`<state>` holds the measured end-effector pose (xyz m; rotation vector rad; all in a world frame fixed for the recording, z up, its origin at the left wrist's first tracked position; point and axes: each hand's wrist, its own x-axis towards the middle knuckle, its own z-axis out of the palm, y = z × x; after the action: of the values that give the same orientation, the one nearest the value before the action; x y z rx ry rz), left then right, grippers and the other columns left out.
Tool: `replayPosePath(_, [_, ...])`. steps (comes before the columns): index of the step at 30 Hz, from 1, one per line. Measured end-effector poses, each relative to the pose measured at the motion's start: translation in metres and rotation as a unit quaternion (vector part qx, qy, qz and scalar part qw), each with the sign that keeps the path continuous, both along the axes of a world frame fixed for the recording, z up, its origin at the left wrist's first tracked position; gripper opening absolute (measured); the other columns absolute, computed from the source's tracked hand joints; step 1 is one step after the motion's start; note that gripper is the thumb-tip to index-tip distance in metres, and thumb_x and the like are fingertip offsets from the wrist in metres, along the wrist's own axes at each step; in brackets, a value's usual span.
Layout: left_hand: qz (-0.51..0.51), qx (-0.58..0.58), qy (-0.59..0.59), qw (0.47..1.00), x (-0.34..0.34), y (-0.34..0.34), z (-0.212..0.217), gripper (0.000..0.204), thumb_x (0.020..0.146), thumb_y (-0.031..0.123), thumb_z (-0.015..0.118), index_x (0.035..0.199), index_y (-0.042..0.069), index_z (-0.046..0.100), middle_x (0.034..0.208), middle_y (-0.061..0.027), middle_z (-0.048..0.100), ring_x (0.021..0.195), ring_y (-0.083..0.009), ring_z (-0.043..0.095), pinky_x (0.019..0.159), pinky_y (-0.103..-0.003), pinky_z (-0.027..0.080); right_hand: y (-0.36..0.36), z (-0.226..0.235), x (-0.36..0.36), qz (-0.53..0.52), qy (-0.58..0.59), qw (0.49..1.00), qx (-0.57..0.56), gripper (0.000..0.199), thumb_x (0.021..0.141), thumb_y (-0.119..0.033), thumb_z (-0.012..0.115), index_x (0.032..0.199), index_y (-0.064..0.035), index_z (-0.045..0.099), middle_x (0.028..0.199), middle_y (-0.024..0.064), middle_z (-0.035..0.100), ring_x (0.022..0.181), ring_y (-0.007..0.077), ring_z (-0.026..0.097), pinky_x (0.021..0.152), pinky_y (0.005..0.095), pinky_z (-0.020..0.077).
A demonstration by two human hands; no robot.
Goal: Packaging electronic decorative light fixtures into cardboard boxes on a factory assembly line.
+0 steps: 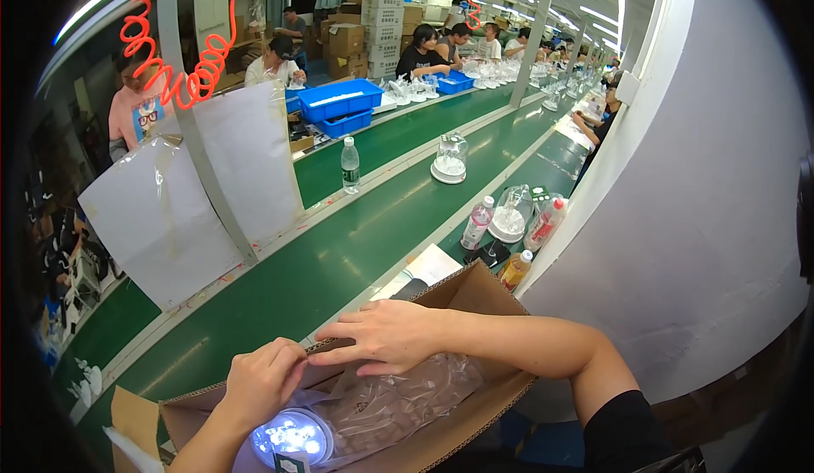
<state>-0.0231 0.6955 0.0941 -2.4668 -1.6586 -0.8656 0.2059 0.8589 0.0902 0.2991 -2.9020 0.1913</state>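
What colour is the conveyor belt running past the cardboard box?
Dark green, with pale edges; the conveyor belt shows clearly in the head view, beyond the cardboard box.

Bright light is cast by ceiling tube lamps (585, 11) at twelve o'clock; edges are bent and darkened.

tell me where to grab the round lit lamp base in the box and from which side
Grip the round lit base by its rim, coming from above: it lies face-up at the open cardboard box's near end, the left hand right over it, plastic bags crowding its right.
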Motion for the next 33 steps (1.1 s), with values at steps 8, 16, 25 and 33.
replayPosePath(8, [0.002, 0.000, 0.001, 1.000, 0.0002, -0.0004, 0.0003, 0.018, 0.085, 0.005, 0.076, 0.097, 0.009, 0.064, 0.095, -0.0036, 0.070, 0.078, -0.0226, 0.071, 0.060, -0.034, 0.054, -0.0028, 0.0067, 0.0014, -0.008, -0.045, 0.998, -0.031, 0.070, 0.093, -0.029, 0.074, 0.158, -0.0276, 0.047, 0.145, 0.0117, 0.053, 0.129, 0.0309, 0.058, 0.095, 0.0435, 0.0564])
replayPosePath(16, [0.005, -0.032, -0.021, 0.999, 0.0028, -0.0010, 0.0038, 0.020, 0.084, 0.005, 0.077, 0.100, 0.007, 0.064, 0.096, -0.0085, 0.073, 0.080, -0.0287, 0.072, 0.064, -0.038, 0.056, -0.0020, 0.0033, 0.0028, -0.010, -0.038, 0.999, -0.036, 0.070, 0.092, -0.029, 0.075, 0.157, -0.0260, 0.048, 0.144, 0.0117, 0.053, 0.129, 0.0313, 0.058, 0.095, 0.0442, 0.0559])
replayPosePath(25, [0.005, -0.036, -0.020, 0.999, 0.0001, -0.0006, 0.0013, 0.022, 0.083, 0.005, 0.078, 0.100, 0.007, 0.064, 0.095, -0.0081, 0.073, 0.080, -0.0288, 0.073, 0.064, -0.037, 0.056, -0.0017, 0.0027, 0.0009, -0.009, -0.038, 0.999, -0.034, 0.071, 0.092, -0.029, 0.075, 0.157, -0.0257, 0.048, 0.145, 0.0113, 0.053, 0.128, 0.0314, 0.058, 0.092, 0.0444, 0.0570])
replayPosePath(33, [0.001, -0.038, -0.019, 0.999, 0.0014, -0.0003, 0.0044, 0.024, 0.081, 0.004, 0.078, 0.101, 0.007, 0.064, 0.096, -0.0078, 0.073, 0.081, -0.0280, 0.073, 0.064, -0.037, 0.056, -0.0014, 0.0036, 0.0029, -0.011, -0.036, 0.999, -0.025, 0.070, 0.093, -0.030, 0.074, 0.157, -0.0286, 0.047, 0.144, 0.0106, 0.053, 0.127, 0.0298, 0.059, 0.086, 0.0424, 0.0588])
